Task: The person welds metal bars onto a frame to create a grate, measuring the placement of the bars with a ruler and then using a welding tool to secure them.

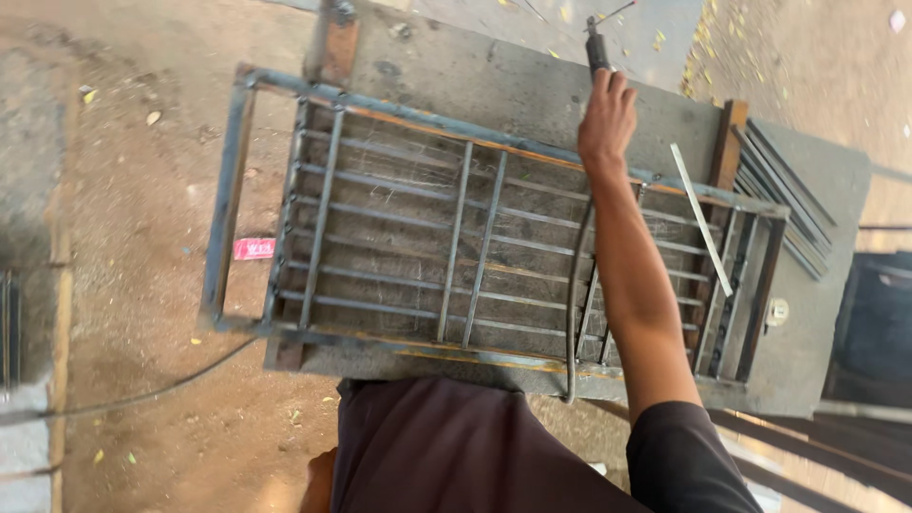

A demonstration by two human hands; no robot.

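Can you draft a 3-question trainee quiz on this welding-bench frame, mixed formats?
1. True or false: the right hand grips a dark tool handle past the far edge of the metal grille.
2. Multiple choice: the cable from that tool runs (a) across the dirt floor on the left, (b) along the forearm and over the grille's near edge, (c) under the bench.
3. What lies loose on the right part of the grille?

Key: 1 true. 2 b. 3 a pale flat strip, lying diagonally across the bars. The left hand is low by the torso; its fingers cannot be made out.
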